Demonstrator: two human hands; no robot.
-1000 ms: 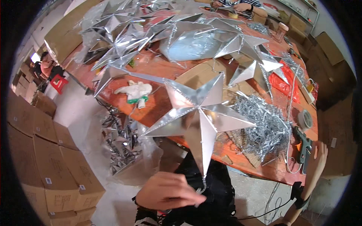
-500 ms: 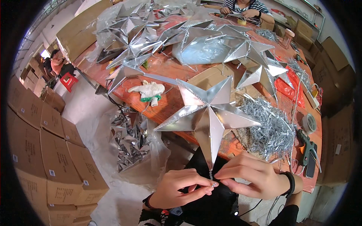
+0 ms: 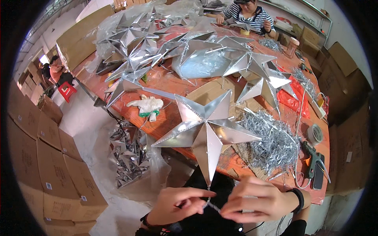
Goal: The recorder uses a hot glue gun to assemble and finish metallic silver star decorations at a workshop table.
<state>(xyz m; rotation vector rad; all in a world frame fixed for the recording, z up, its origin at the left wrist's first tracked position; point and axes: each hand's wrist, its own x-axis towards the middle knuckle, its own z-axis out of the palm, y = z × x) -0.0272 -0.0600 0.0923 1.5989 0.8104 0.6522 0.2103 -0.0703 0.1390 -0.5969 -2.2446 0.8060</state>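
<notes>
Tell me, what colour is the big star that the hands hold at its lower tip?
Shiny silver star, best seen in the head view.

Silver foil star [image 3: 206, 131] flat on table edge, lower tip overhanging.

Bright, even daylight; heavy fisheye warp, black corners.
Silver star [image 3: 206, 131] just beyond the left hand [image 3: 177, 204] throws hard glare off its facets; foil stars farther up the desk [image 3: 169, 114] blow out near white. Soft shadow under the desk edge. Both hands slightly blurred, right hand [image 3: 256, 198] too. Far rim bent and smeared, boxes left of the hands curved.
</notes>
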